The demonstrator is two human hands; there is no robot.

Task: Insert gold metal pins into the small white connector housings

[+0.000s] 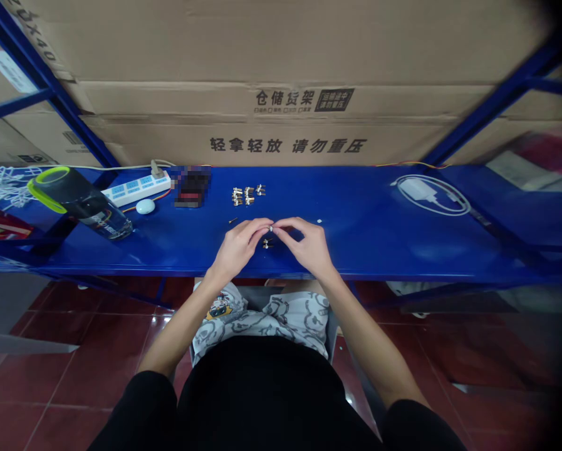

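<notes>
Both of my hands meet over the front part of the blue tabletop. My left hand (242,243) and my right hand (307,243) pinch a tiny white piece (270,229) between their fingertips; its exact kind is too small to tell. Just below the fingertips lies a small white-and-gold part (266,243). Farther back, several similar white-and-gold parts (249,195) are grouped in short columns, with another such part (260,190) at their right. A single thin brass-coloured pin (232,220) rests left of my fingers. To the right is a small white bit (319,220).
On the left of the blue table (365,241) are a dark bottle (90,203), a white power strip (140,188), a round white object (145,206) and a blurred-out dark item (193,186). A white charger with cable (418,188) lies right. Cardboard (281,50) stands behind.
</notes>
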